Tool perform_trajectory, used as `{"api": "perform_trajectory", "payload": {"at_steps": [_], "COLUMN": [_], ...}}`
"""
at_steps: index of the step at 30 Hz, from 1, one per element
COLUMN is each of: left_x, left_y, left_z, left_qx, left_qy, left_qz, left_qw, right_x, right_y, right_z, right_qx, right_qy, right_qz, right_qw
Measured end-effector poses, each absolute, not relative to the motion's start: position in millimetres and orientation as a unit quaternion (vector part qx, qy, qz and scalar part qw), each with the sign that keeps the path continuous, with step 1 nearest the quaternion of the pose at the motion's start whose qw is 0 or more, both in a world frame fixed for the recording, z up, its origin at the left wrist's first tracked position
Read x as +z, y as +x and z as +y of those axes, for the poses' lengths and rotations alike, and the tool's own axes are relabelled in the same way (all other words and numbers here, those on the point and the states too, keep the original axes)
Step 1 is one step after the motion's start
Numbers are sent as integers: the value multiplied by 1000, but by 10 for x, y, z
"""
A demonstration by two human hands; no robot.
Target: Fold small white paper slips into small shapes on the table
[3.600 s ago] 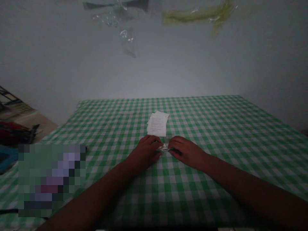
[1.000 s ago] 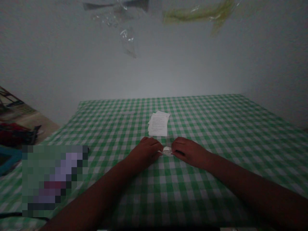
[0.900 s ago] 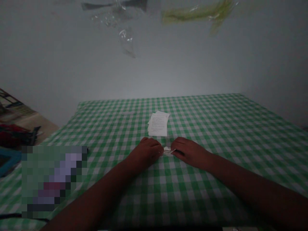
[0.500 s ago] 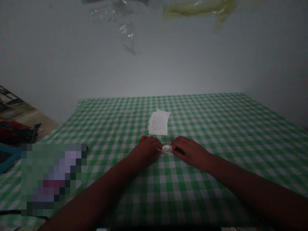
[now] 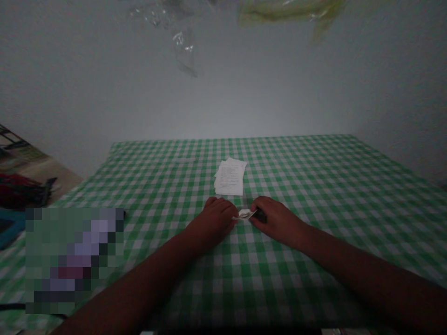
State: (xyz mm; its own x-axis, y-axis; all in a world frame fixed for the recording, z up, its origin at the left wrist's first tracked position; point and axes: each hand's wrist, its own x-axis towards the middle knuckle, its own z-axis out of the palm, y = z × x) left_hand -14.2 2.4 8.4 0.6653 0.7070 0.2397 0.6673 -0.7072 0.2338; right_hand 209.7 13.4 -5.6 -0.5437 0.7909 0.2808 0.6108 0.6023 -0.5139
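Note:
Between my two hands is a small piece of folded white paper, held low over the checked cloth. My left hand is closed on its left end, with the fingertips mostly hidden behind the knuckles. At the other end my right hand pinches the paper between thumb and fingers, and a dark gap shows inside the grip. Just beyond the hands lies a loose stack of printed white sheets, its edges uneven.
A green and white checked tablecloth covers the table, which meets a pale wall. On the left lies a pixelated device with a black cable. Clear plastic and yellow tape hang on the wall.
The folded paper has tilted and its folds stand more apart, with its right end raised. My right hand has shifted slightly to the right; my left hand has barely moved.

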Motion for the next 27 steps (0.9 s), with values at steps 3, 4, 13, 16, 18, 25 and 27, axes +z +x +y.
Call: {"api": "perform_trajectory", "payload": {"at_steps": [3, 4, 13, 16, 18, 25, 27], "left_x": [120, 130, 104, 87, 87, 174, 196], "left_y": [-116, -110, -119, -127, -128, -109, -101], "left_z": [-6, -14, -19, -11, -8, -20, -24], "left_qx": [145, 141, 154, 156, 153, 95, 82], "left_qy": [913, 914, 911, 906, 904, 911, 912], "left_qz": [378, 377, 380, 391, 396, 399, 402], "left_qw": [49, 45, 36, 41, 46, 37, 32], "right_x": [-31, -24, -40, -14, 0, -24, -41], "right_y": [2082, 2078, 2094, 2090, 2084, 2083, 2089], "right_z": [110, 103, 90, 85, 81, 92, 104], "right_qx": [182, 184, 115, 87, 77, 83, 86], "right_qy": [-422, -426, -389, -382, -376, -352, -343], "right_qz": [-855, -853, -884, -895, -900, -913, -914], "right_qw": [241, 239, 232, 215, 206, 190, 197]}}
